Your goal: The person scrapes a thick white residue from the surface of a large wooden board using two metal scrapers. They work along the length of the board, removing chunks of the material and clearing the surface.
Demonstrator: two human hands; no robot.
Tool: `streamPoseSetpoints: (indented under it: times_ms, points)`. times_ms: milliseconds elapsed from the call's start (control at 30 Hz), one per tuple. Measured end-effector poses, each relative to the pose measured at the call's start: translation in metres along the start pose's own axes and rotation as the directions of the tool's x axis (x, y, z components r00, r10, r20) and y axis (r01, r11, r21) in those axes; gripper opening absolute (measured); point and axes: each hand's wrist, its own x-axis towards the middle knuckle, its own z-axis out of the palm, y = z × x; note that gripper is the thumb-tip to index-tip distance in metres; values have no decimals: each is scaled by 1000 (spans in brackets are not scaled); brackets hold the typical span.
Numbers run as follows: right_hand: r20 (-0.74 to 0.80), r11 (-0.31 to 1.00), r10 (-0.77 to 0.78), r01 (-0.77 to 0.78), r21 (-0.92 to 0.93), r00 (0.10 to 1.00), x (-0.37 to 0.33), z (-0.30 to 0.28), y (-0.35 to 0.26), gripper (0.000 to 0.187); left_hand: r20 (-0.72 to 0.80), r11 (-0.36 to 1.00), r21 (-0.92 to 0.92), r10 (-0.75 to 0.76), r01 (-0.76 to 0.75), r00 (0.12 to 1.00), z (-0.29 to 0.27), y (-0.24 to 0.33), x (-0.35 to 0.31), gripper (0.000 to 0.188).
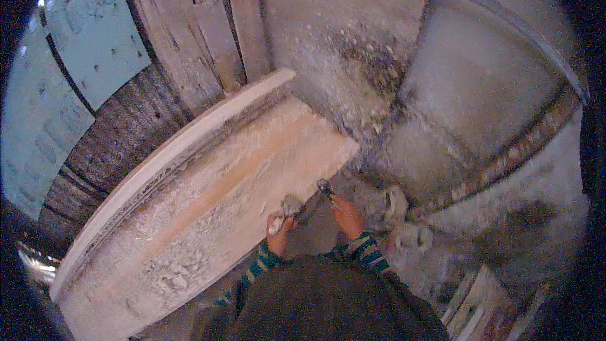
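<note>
My left hand (278, 239) is closed around a pale grey-white lump (291, 204) at the near edge of a dusty wooden bench (252, 173). Whether the lump is clay, stone or plaster I cannot tell. To the right, just off the bench's edge, my right hand (348, 218) grips a small dark tool (324, 186). Its short handle points up and left and ends in a blunt dark head; the picture is too grainy to tell its exact kind. Tool and lump are apart. Both forearms wear green striped sleeves.
Crumbs and small pale pieces (173, 273) lie on the bench's near left part. A raised board (170, 145) runs along its far side. Wooden planks (218, 31) and pale blue panels (95, 44) stand beyond. At right is a large grey, rimmed shape (486, 82); boards (483, 306) lie lower right.
</note>
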Motion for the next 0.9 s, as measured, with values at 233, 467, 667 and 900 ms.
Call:
streamPoseSetpoints:
  times_ms: [233,467,667,900]
  points:
    - [249,962,-125,179,-207,960,131,-18,33,34,-296,996,-29,77,-90,952,88,-3,5,28]
    - [376,976,-35,112,-185,926,173,-5,47,33,-468,996,-44,-90,78,879,110,7,9,29]
    - [457,964,-46,160,-214,888,175,-7,48,33,-567,978,-194,-180,82,803,53,-42,33,23]
    - [339,942,-103,201,-268,935,246,33,32,28,-480,993,-119,-45,-14,876,53,-26,64,23]
